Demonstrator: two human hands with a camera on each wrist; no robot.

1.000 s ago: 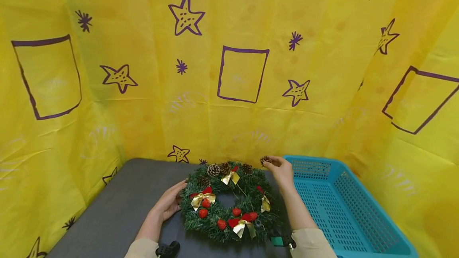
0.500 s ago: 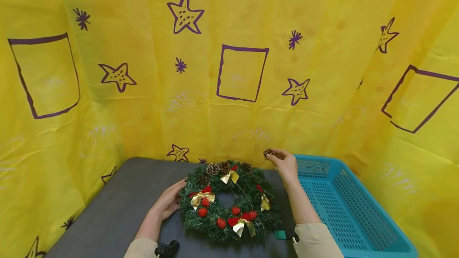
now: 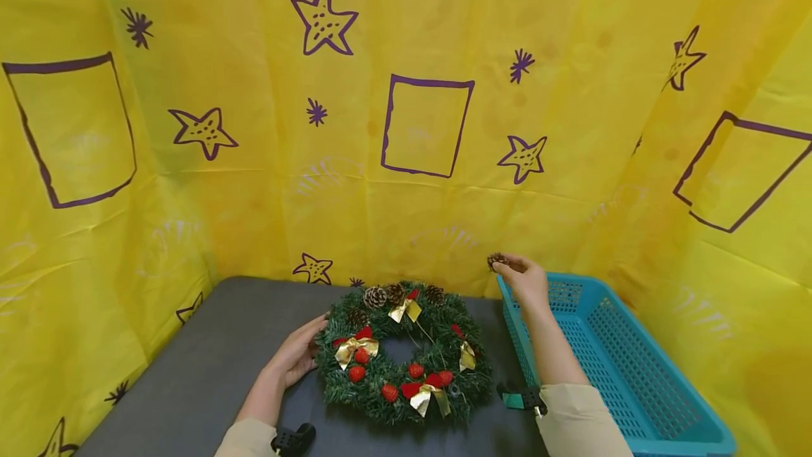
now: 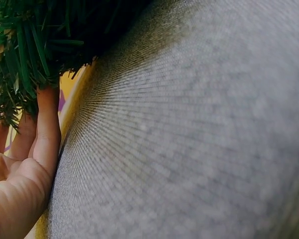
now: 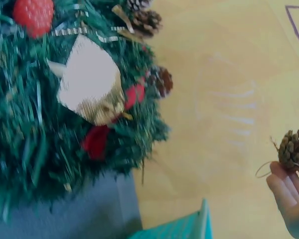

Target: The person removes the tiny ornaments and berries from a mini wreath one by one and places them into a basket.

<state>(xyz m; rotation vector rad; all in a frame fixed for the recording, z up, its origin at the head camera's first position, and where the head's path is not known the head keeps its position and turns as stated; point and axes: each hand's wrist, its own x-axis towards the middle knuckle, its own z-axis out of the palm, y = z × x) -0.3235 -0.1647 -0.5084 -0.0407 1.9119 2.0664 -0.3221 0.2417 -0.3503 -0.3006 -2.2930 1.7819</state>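
Note:
A green wreath lies on the dark table, trimmed with pine cones, red berries and red-and-gold bows. At its left edge, my left hand touches the greenery. In the left wrist view, its fingers reach up straight against the needles, with the tips hidden. My right hand pinches a small brown pine cone between thumb and fingers, raised above the basket's back left corner. A thin wire loop hangs off that pine cone in the right wrist view, apart from the wreath.
A blue perforated plastic basket stands to the right of the wreath, partly behind my right forearm. The dark table stretches out to the left. Yellow cloth with purple drawings hangs around the back and sides.
My right hand has moved right and up, away from the wreath, carrying the pine cone to the basket's near-left side. My left hand stays at the wreath's edge.

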